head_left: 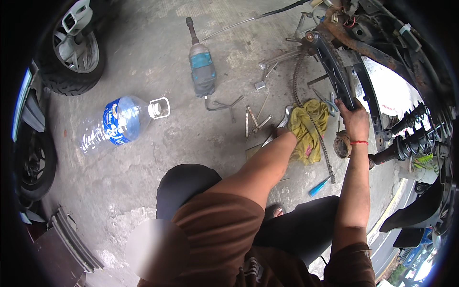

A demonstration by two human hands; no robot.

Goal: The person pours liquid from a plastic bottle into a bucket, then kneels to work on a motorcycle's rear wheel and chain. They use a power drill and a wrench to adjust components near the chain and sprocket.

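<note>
My right hand (355, 120), with a red cord at its wrist, is closed round the lower end of a black metal swingarm (334, 71). My left hand (278, 132) reaches down to the floor beside metal wrenches (264, 125). My own arm hides most of it, so its fingers do not show. Between the hands lies a crumpled yellow cloth (308, 129), with a rusty drive chain (321, 138) running across it. Pliers (330, 101) rest on the floor just left of my right hand. A blue-handled screwdriver (319, 186) lies near my knee.
A blue and grey power tool (202, 69) and a large clear plastic bottle (122, 120) lie on the concrete floor. At the right stand a motorcycle frame (377, 45) and a coil shock absorber (409, 143). Wheels (74, 52) line the left side.
</note>
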